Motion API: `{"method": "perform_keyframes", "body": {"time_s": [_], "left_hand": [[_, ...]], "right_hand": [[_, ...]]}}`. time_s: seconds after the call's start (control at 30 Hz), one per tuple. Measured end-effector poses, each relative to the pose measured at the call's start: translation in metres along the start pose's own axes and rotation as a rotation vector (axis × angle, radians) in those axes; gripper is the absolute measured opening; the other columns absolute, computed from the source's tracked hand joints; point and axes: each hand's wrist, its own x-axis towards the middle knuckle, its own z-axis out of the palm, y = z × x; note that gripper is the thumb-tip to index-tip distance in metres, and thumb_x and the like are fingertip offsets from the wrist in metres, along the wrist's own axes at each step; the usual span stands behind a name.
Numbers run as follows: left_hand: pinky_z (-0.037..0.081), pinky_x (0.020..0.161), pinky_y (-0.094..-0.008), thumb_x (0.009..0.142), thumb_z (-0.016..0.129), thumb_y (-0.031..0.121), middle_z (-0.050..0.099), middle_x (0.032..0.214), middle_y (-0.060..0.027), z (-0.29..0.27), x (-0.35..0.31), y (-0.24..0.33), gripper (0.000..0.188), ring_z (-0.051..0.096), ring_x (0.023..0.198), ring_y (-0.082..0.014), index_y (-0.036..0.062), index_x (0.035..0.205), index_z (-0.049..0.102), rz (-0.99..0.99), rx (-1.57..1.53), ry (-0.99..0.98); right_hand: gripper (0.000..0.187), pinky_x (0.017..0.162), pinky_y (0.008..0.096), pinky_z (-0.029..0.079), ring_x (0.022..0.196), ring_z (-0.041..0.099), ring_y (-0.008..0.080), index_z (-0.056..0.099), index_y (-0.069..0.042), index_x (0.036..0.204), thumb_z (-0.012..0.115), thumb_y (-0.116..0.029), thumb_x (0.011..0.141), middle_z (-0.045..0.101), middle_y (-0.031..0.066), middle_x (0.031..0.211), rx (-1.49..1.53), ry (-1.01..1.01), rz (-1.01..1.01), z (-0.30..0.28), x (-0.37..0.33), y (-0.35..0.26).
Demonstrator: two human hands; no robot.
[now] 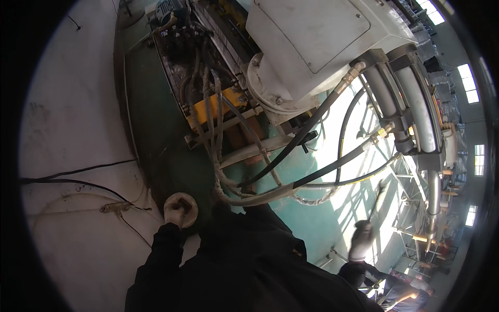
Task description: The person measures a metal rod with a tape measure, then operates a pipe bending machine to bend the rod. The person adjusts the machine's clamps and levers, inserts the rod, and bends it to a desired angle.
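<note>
My left hand (178, 212), at the end of a black sleeve, grips a round beige object (182, 204) shaped like a roll or disc, held over the edge between the pale floor and the green machine base. My right hand (361, 240) wears a light glove and is blurred. It is raised over the sunlit green floor and holds a thin dark rod (380, 196) that points up toward the hoses. My black jacket (244, 265) fills the lower middle and hides what lies under it.
A large white machine housing (317, 36) stands ahead, with black hoses (312, 122), pale braided lines (213, 104) and a yellow bracket (221, 104) beneath it. Thin black cables (78, 182) cross the pale floor on the left. Another person (408, 296) is at the lower right.
</note>
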Motion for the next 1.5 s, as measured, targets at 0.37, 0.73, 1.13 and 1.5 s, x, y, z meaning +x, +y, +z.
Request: {"method": "perform_keyframes", "body": {"time_s": [0.37, 0.73, 1.13, 1.5], "left_hand": [[0.057, 0.113, -0.0434, 0.118, 0.064, 0.016, 0.074, 0.146, -0.0179, 0.069, -0.081, 0.116, 0.034, 0.072, 0.131, -0.0307, -0.0004, 0.147, 0.07, -0.162, -0.705, -0.128], [0.06, 0.093, -0.0427, 0.107, 0.071, 0.02, 0.077, 0.123, -0.0137, 0.084, -0.118, 0.11, 0.045, 0.075, 0.104, -0.0261, -0.001, 0.147, 0.07, -0.428, -0.601, -0.044], [0.06, 0.097, -0.0402, 0.112, 0.073, 0.019, 0.074, 0.13, -0.012, 0.084, -0.103, 0.122, 0.043, 0.07, 0.107, -0.0219, -0.0003, 0.15, 0.068, -0.398, -0.714, 0.005], [0.06, 0.1, -0.041, 0.112, 0.07, 0.019, 0.076, 0.13, -0.014, 0.073, -0.074, 0.14, 0.037, 0.074, 0.111, -0.0246, 0.0005, 0.144, 0.071, -0.341, -0.573, -0.064]], "right_hand": [[0.029, 0.081, 0.0549, 0.064, 0.092, 0.082, 0.0467, 0.08, -0.002, 0.12, 0.07, -0.028, 0.112, 0.081, 0.027, 0.096, -0.397, -0.597, -0.305, 0.289, 0.107, 0.072], [0.029, 0.084, 0.0607, 0.065, 0.093, 0.082, 0.0483, 0.074, -0.007, 0.129, 0.058, -0.025, 0.113, 0.082, 0.0225, 0.096, -0.795, -0.676, -0.598, 0.407, 0.183, 0.052], [0.034, 0.08, 0.0607, 0.062, 0.09, 0.079, 0.0469, 0.069, -0.015, 0.147, 0.057, -0.027, 0.118, 0.082, 0.0188, 0.103, -0.657, -0.599, -0.557, 0.425, 0.162, 0.12], [0.039, 0.078, 0.0641, 0.06, 0.092, 0.077, 0.0506, 0.063, -0.012, 0.152, 0.058, -0.023, 0.115, 0.08, 0.0224, 0.101, -0.524, -0.557, -0.519, 0.449, 0.148, 0.154]]}}
